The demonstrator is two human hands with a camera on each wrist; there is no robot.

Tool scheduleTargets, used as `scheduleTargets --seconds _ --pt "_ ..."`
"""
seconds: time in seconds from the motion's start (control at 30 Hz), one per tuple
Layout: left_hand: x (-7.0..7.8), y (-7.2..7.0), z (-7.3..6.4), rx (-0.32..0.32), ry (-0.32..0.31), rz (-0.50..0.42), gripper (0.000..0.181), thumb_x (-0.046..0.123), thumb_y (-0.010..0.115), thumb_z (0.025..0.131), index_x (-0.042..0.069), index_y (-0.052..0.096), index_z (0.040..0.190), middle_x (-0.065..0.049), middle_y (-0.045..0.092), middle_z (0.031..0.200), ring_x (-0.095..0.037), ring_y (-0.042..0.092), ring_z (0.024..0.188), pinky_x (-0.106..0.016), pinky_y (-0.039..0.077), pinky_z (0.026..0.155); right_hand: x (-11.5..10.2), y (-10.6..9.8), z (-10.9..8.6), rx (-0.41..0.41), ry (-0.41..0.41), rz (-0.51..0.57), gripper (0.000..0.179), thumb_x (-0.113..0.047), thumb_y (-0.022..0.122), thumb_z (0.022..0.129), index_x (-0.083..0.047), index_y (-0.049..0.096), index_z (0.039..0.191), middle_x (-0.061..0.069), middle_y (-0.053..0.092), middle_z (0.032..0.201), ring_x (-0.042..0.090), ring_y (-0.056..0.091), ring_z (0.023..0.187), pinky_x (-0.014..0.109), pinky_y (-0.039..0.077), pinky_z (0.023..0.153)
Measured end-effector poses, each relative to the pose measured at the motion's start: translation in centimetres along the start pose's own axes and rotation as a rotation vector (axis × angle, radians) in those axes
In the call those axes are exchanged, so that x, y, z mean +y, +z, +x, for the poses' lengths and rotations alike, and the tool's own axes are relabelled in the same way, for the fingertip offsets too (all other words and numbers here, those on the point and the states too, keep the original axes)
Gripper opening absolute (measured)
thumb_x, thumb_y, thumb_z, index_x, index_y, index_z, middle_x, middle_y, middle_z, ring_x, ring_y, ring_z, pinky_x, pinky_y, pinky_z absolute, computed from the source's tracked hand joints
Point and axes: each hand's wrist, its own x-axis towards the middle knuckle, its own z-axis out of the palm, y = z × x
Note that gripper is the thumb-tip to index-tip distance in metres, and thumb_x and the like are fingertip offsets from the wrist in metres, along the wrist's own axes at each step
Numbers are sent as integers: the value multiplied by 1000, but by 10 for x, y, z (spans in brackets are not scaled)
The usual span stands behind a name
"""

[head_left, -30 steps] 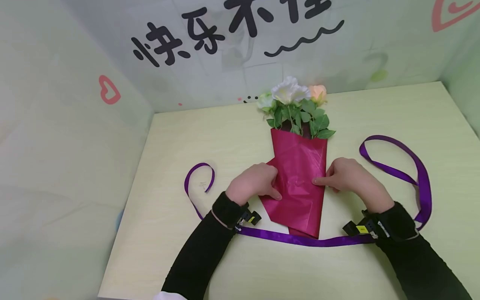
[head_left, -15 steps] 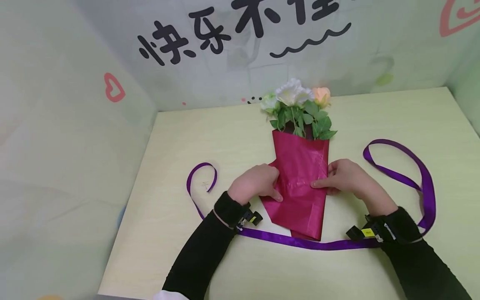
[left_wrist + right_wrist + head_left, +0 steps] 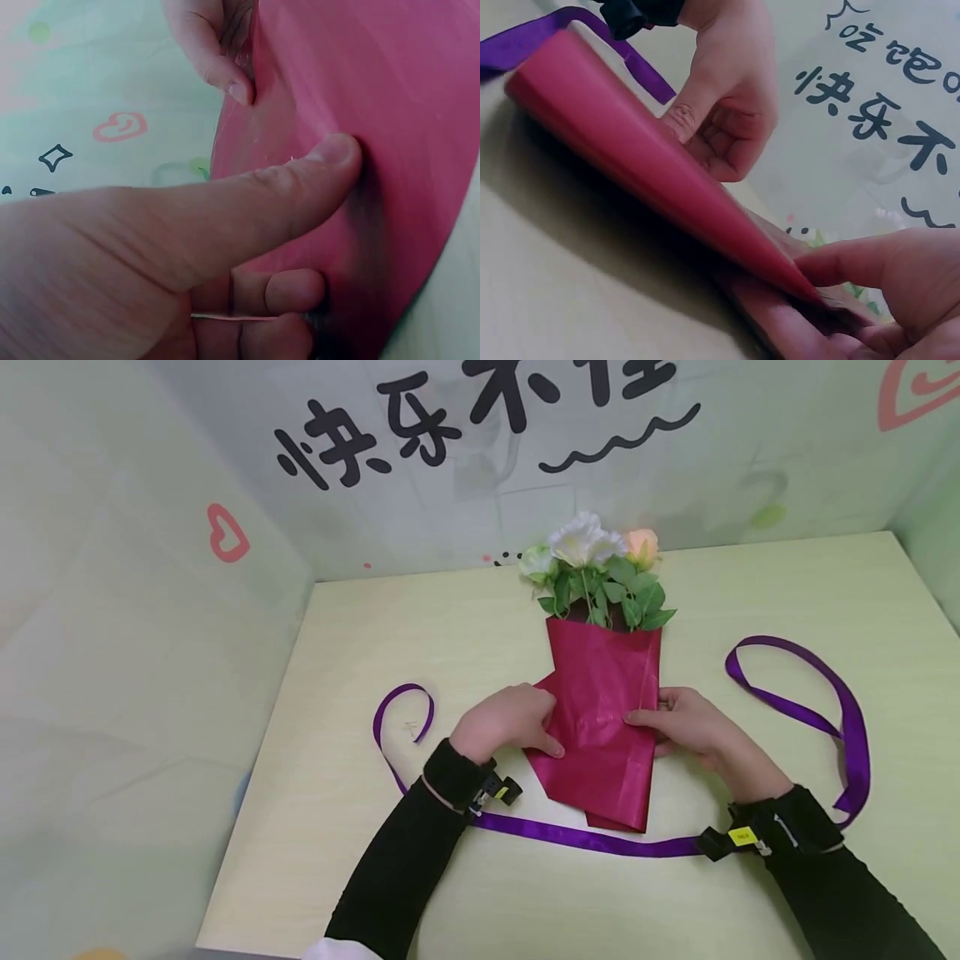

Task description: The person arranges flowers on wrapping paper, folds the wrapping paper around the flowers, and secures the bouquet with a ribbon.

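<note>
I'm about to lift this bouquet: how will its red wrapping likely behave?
The red wrapping probably bends easily, given its folds and creases. Its shiny surface may be slippery. Its thin edges suggest it's light for its size.

Between left hand [image 3: 504,724] and right hand [image 3: 688,723], the bouquet [image 3: 602,681] blocks the straight way across! Behind both hands, a ribbon [image 3: 577,839] crosses the path, looping outside the right hand; beyond the left hand, free table [image 3: 435,627] runs to the wall [image 3: 435,518].

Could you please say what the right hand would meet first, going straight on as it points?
The right hand would first meet the red wrapping paper whose edge it pinches; beyond, probably the left hand, though depth is hard to judge.
</note>
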Motion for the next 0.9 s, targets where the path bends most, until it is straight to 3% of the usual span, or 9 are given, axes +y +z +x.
scheduleTargets --seconds 0.17,0.27,0.43,0.6,0.67,0.77,0.83,0.9 --pt "-3 -2 -1 -4 1 -1 41 42 92 90 12 64 88 -2 61 75 -15 58 72 -27 44 66 0 9 3 -31 19 166 65 -22 61 111 13 29 157 9 71 113 17 78 91 36 66 79" --pt "-4 -4 -2 -12 8 -10 42 42 91 91 11 63 86 -1 59 73 -15 57 69 -28 43 65 0 13 4 -49 20 233 72 -23 64 110 9 23 160 13 68 121 21 79 97 42 66 87" --pt "-6 -5 -5 -29 57 -30 41 44 84 97 11 62 85 0 58 69 -13 55 63 -26 42 63 -1 21 2 -81 5 288 69 -22 72 106 5 35 158 7 72 123 23 79 104 41 64 92" --pt "-7 -10 -11 -29 121 -44 32 36 77 102 13 62 86 1 60 69 -13 56 62 -26 43 63 -2 29 1 -126 16 438 53 -22 71 107 -7 44 150 3 70 129 22 74 115 38 62 98" --pt "-6 -13 -14 -3 145 -57 30 32 74 103 12 61 84 1 59 68 -13 55 61 -27 42 63 -2 32 2 -143 19 505 47 -21 68 109 -10 44 148 3 67 132 22 72 118 38 61 100" --pt "-4 -16 -18 86 199 -88 31 30 71 104 10 58 83 -1 56 67 -13 52 59 -27 40 61 -1 35 3 -173 14 593 42 -19 62 111 -13 43 148 2 67 133 21 71 120 37 60 102" --pt "-2 -17 -19 131 244 -100 36 35 74 103 9 55 86 -2 54 69 -13 50 60 -27 38 61 -1 37 5 -193 7 635 38 -17 60 112 -13 44 147 2 67 133 20 71 120 36 60 102" --pt "1 -16 -20 130 260 -87 44 43 81 98 11 53 89 -1 52 72 -12 49 62 -26 38 62 0 40 6 -209 3 663 37 -16 59 112 -13 45 146 1 68 132 19 72 120 36 59 103"
